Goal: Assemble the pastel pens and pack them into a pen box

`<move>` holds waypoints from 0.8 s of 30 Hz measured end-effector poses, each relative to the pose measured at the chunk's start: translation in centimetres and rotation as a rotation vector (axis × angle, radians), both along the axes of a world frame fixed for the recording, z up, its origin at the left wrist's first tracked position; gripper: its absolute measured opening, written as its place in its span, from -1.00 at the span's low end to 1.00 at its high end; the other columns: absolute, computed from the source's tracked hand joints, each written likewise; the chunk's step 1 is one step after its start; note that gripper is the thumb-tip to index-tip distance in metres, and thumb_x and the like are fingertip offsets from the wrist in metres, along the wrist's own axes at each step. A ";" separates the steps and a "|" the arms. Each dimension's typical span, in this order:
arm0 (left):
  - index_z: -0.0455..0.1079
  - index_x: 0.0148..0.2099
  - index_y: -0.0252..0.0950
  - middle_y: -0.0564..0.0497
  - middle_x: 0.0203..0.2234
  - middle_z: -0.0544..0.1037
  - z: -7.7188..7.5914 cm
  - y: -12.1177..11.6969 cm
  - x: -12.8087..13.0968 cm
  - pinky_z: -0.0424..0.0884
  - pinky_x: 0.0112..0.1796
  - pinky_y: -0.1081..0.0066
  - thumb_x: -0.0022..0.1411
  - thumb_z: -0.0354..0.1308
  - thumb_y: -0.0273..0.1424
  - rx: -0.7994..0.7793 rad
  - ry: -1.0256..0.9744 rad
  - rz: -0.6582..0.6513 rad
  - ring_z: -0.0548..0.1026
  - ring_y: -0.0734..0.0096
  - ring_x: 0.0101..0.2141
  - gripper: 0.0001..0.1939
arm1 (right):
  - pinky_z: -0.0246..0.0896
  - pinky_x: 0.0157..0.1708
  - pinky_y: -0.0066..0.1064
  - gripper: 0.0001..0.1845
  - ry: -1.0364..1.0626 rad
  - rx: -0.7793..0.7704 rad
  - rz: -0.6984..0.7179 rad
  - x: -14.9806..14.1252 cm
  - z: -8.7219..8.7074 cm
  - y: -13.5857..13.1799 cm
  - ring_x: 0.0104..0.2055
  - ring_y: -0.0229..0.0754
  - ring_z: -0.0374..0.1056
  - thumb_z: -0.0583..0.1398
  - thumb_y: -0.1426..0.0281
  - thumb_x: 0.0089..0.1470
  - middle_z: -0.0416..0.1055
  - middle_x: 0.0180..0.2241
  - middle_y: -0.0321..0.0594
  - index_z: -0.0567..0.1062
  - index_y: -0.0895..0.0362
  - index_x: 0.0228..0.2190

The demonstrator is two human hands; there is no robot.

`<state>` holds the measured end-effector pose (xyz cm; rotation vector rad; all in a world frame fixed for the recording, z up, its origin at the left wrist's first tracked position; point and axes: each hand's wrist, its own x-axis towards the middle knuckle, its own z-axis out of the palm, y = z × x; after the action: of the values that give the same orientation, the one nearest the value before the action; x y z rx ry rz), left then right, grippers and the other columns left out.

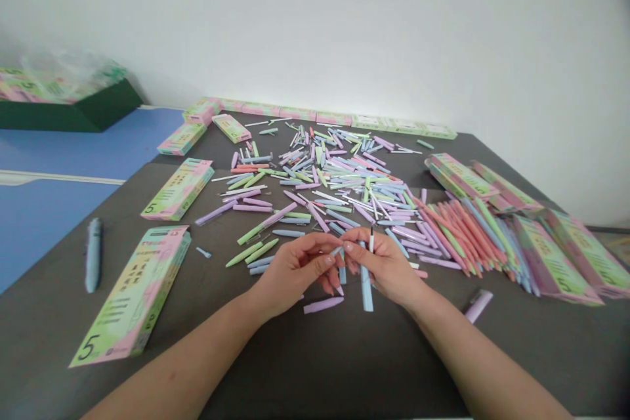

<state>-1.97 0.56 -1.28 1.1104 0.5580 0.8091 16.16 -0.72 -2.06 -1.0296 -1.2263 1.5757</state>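
My left hand [295, 272] and my right hand [388, 266] meet over the dark table [315, 354], fingers pinched together. The right hand grips a light blue pen barrel [367, 289] that hangs down toward the table, with a thin white refill [371, 239] sticking up above its fingers. The left hand's fingertips pinch a small blue pen part [336, 251] next to it. A lilac pen piece [323, 305] lies on the table just below both hands. Behind the hands spreads a heap of loose pastel pen parts [335, 177].
Pastel pen boxes [132, 295] [180, 187] lie at the left, more boxes [556, 243] at the right and along the back edge. A row of assembled pens [467, 230] lies at the right. A blue pen [92, 252] rests near the left edge. A green tray [73, 111] sits far left.
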 end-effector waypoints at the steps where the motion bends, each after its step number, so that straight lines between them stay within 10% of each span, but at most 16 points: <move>1: 0.41 -0.12 -0.34 0.03 -0.44 0.51 0.0 0.0 0.0 0.47 -0.52 0.51 0.16 0.22 -0.39 0.020 0.010 0.017 0.50 0.50 -0.51 -0.77 | -0.03 -0.66 -0.56 -0.76 0.004 -0.012 0.002 0.0 0.0 0.0 -0.61 -0.39 0.15 0.21 0.21 0.08 0.29 -0.62 -0.37 0.44 0.15 -0.35; 8: 0.45 -0.18 -0.36 0.00 -0.43 0.56 0.2 -0.1 -0.2 0.46 -0.52 0.55 0.15 0.22 -0.41 0.054 0.033 0.063 0.54 0.47 -0.48 -0.82 | -0.34 -0.80 -0.64 -0.75 0.221 -0.130 -0.157 0.1 1.1 0.5 -0.74 -0.50 -0.12 0.20 0.21 0.08 0.32 -0.59 -0.36 0.45 0.16 -0.33; 13: 0.47 -0.21 -0.35 0.00 -0.43 0.57 0.3 -0.1 -0.3 0.46 -0.54 0.57 0.17 0.20 -0.44 0.053 -0.001 0.057 0.54 0.49 -0.50 -0.87 | -0.08 -0.80 -0.67 -0.84 0.419 -0.137 -0.367 1.0 1.2 1.5 -0.66 -0.44 0.09 0.25 0.33 0.02 0.36 -0.52 -0.29 0.46 0.20 -0.41; 24: 0.47 -0.19 -0.35 0.00 -0.44 0.57 -0.1 -0.1 -0.3 0.47 -0.55 0.56 0.16 0.22 -0.41 0.021 -0.014 0.051 0.55 0.47 -0.51 -0.84 | 0.06 -0.76 -0.66 -0.86 0.434 -0.107 -0.316 0.6 1.3 1.3 -0.64 -0.41 0.18 0.24 0.36 0.04 0.37 -0.53 -0.28 0.46 0.20 -0.43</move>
<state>-2.24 0.50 -1.35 1.1126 0.5693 0.8674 16.73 0.61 -0.74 -0.8395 -0.6562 1.5213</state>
